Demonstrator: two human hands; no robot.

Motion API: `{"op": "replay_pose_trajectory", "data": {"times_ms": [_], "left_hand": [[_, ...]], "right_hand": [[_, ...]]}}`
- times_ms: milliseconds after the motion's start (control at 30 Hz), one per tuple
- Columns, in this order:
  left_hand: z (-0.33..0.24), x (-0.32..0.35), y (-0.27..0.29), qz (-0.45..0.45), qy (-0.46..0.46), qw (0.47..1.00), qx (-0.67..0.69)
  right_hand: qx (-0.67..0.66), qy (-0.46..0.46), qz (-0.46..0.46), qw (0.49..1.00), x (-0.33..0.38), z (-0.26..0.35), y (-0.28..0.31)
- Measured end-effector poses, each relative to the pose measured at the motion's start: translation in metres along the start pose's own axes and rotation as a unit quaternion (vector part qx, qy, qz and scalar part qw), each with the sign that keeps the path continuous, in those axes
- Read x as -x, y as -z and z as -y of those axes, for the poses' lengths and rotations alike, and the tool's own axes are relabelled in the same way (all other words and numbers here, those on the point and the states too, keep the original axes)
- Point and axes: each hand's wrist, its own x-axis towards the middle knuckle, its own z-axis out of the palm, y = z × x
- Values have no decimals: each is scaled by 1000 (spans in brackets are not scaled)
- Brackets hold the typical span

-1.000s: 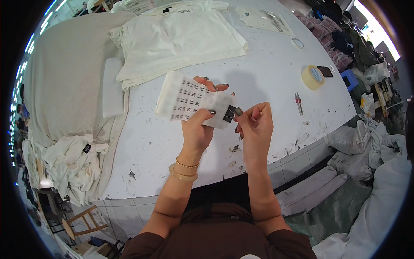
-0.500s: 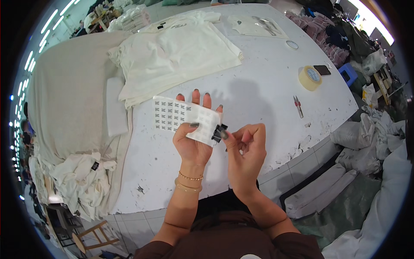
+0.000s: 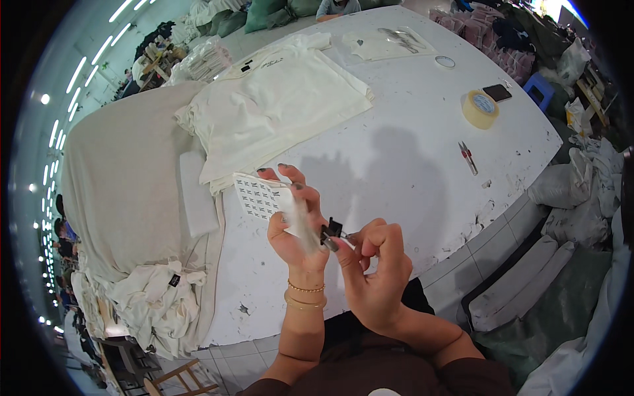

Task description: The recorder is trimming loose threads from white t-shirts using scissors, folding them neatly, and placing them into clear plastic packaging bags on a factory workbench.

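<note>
My left hand (image 3: 296,241) is closed on a small stack of white sheets (image 3: 256,197), its thumb on top and its fingers curled behind. Rows of small dark printed marks cover the left part of the sheets; the right part is blurred by motion. At the right end of the stack is a black binder clip (image 3: 335,228). My right hand (image 3: 376,270) pinches this clip between thumb and fingers. Whether the clip is still touching the sheets I cannot tell. Both hands are above the near part of the white table (image 3: 389,185).
White T-shirts (image 3: 284,92) lie stacked at the far left, by a beige cloth-covered pile (image 3: 125,171). Crumpled white garments (image 3: 158,297) lie nearer. On the right are a tape roll (image 3: 480,109), a phone (image 3: 497,92) and red-handled thread snips (image 3: 467,158). A person (image 3: 338,8) is beyond the far edge.
Both hands have come down nearer to me with the sheets and the clip. The left fingers have curled in and the stack has tilted. My view has shifted a little.
</note>
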Motion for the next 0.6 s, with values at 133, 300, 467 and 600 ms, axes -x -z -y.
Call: {"op": "replay_pose_trajectory", "data": {"times_ms": [133,300,467,600], "left_hand": [[4,3,-8,-42,-31,995,-87],[10,1,-12,-63,-39,991,-112],[8,2,-8,-104,-75,961,-243],[8,2,-12,-129,-65,951,-273]], "right_hand": [[8,-73,31,997,-6,-1,9],[-155,-147,39,976,-12,0,20],[-213,-183,62,958,-15,-1,20],[-278,-240,74,927,-21,-7,21]]}}
